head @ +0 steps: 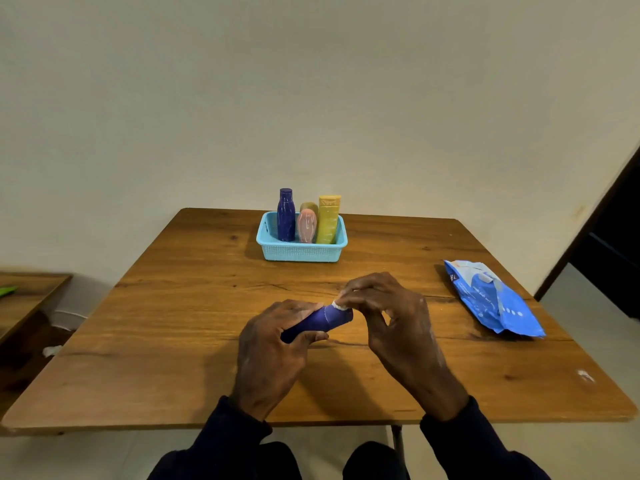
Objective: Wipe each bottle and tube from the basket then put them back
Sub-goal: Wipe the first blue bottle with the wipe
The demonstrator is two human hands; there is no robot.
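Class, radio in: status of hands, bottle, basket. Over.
Left hand grips blue bottle. Right hand pinches white wipe on its end. Basket holds four others, upright. Nothing blocks basket.

I saw a brown tabletop (173, 341) with wood grain. The basket (301, 252) was light blue with a fine grid pattern. In it were a dark blue bottle (286, 216), a pink bottle (307, 226) and a yellow tube (328, 220). There was also a dark blue tube (322, 320) and a wipe (338, 305), which was white.

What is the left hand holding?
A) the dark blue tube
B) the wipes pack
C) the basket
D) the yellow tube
A: the left hand grips the dark blue tube and the right hand pinches a white wipe; the yellow tube stands in the basket, the wipes pack lies on the table.
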